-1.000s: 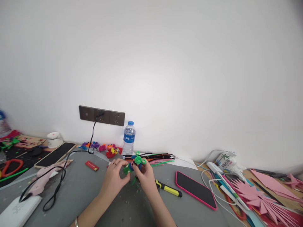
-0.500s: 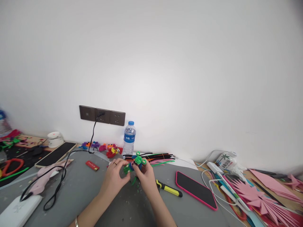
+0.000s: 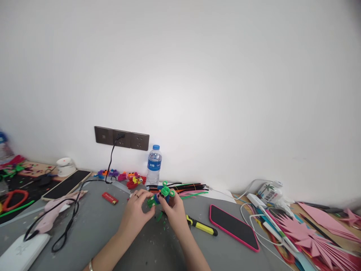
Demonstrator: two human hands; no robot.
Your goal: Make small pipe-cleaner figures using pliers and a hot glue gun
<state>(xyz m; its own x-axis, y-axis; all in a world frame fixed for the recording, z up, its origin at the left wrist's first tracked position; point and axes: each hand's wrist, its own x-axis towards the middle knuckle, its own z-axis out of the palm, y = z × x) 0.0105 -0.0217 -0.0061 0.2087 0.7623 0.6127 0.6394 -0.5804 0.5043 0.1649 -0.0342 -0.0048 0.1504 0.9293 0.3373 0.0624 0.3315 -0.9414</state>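
Observation:
Between my two hands is a small pipe-cleaner figure [image 3: 164, 191], green with some blue, with curled green loops on top. My left hand [image 3: 138, 209] pinches its left, green part between thumb and fingers. On the other side my right hand [image 3: 173, 210] is closed round the figure, thumb across its front; those fingers partly hide the blue part. Just below the hands lie green scraps [image 3: 164, 223] on the grey mat [image 3: 152, 248]. A yellow and black utility knife [image 3: 202, 227] rests right beside my right wrist.
Behind the hands stand a water bottle [image 3: 154, 165] and a bundle of pipe cleaners [image 3: 194, 188]. A pink-edged phone [image 3: 234, 227] lies to the right, near folded pink paper [image 3: 310, 235] and white cables. Leftward are a pink glue gun or pen-like tool [image 3: 52, 214], black cord and another phone [image 3: 67, 184].
Almost nothing differs. Both hands keep the figure in the same place, with at most a very slight shift of the fingers.

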